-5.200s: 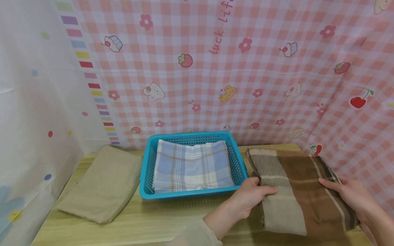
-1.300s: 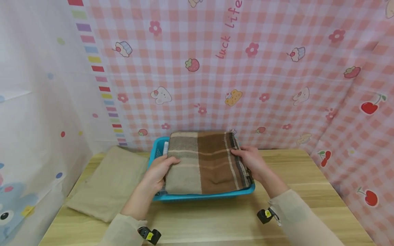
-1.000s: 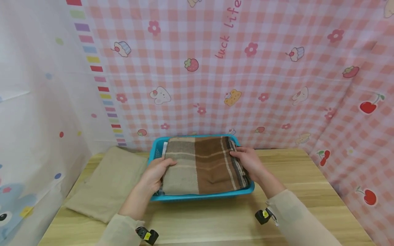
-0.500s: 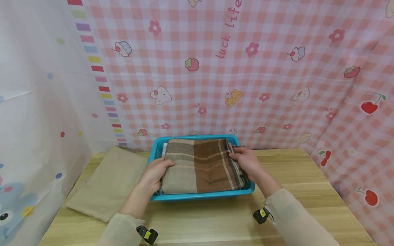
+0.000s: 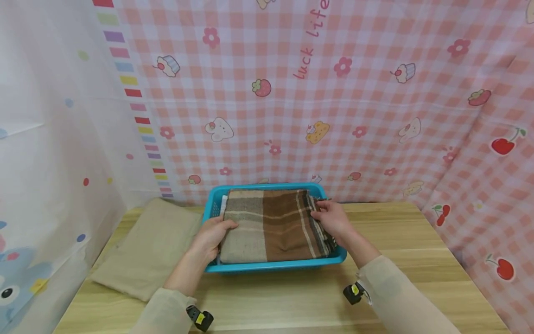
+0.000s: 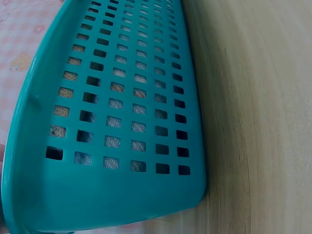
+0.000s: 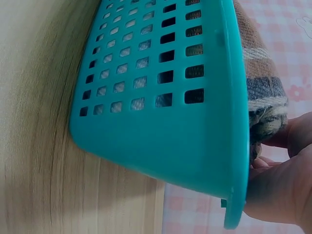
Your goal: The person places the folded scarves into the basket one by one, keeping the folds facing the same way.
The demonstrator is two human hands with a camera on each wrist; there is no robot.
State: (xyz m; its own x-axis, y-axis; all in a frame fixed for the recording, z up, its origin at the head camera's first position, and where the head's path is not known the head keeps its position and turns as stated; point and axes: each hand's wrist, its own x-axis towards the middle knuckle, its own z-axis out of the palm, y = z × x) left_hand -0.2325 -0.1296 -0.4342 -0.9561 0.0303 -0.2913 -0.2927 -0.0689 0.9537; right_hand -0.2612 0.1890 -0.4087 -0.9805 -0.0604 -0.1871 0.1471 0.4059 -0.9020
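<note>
A folded brown, beige and black plaid scarf [image 5: 283, 227] lies inside the turquoise plastic basket [image 5: 275, 266], its fringed edge toward the right. At its left edge, my left hand [image 5: 210, 235] holds the scarf, thumb on top and the other fingers hidden at the basket's side. My right hand [image 5: 333, 220] pinches the scarf's right, fringed edge. In the right wrist view, the right hand [image 7: 287, 180] has its fingers at the scarf's bunched edge [image 7: 265, 107], just over the rim. A strip of white-blue cloth [image 5: 224, 204] shows under the scarf at the left.
A folded khaki cloth [image 5: 150, 250] lies on the wooden table [image 5: 400, 260], left of the basket and close to it. A pink checked curtain [image 5: 267, 116] hangs right behind the table. Pale patterned sheeting [image 5: 50, 139] closes the left side.
Earlier the scarf was held at the right of the basket, with blue plaid cloth showing inside. Both hands have brought it left and lowered it in; over the last half second it barely moves.
</note>
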